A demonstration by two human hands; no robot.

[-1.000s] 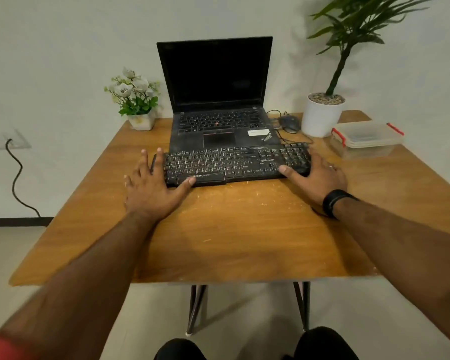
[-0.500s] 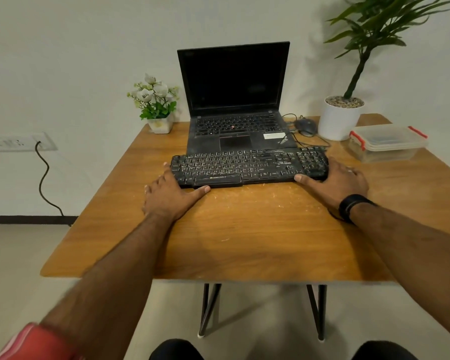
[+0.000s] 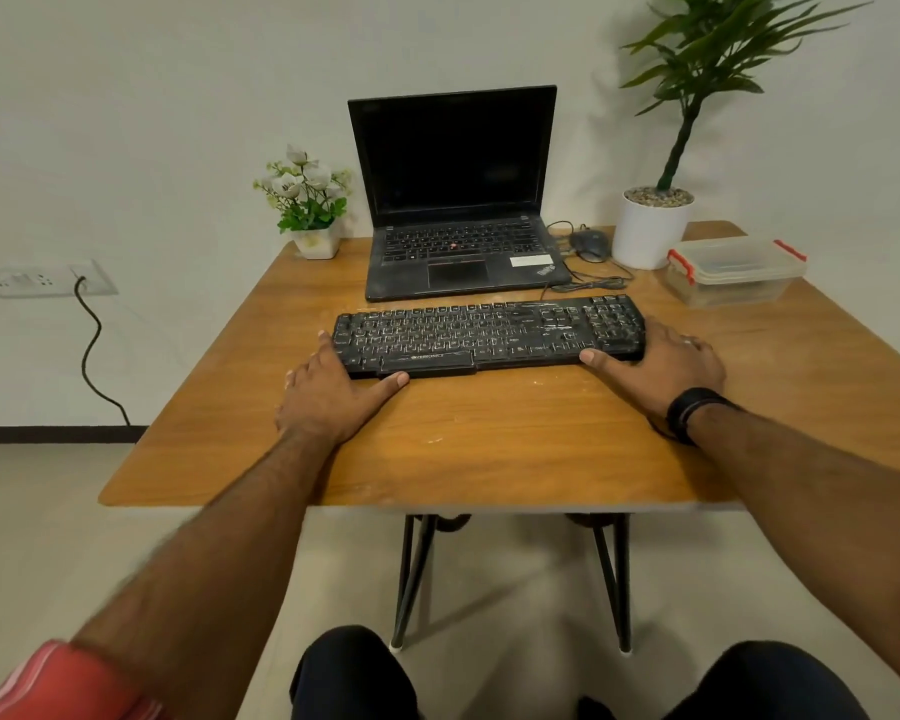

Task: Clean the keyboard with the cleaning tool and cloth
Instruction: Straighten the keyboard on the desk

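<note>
A dusty black keyboard [image 3: 489,335] lies flat on the wooden table [image 3: 489,449], just in front of an open black laptop [image 3: 458,210]. My left hand [image 3: 333,392] grips the keyboard's left end, thumb along the front edge and fingers curled at the side. My right hand [image 3: 655,366] grips the right end, thumb on the front edge and fingers over the number pad corner. A black band sits on my right wrist. No cleaning tool or cloth is in view.
A clear lidded box with red clips [image 3: 733,270] stands at the back right beside a white potted plant [image 3: 650,226]. A mouse [image 3: 588,244] and its cable lie right of the laptop. A small flower pot [image 3: 310,215] is back left. Light crumbs speckle the tabletop.
The keyboard has slid toward me, off the laptop's front edge, leaving a small gap. My left fingers have curled in at its side. The view has shifted left.
</note>
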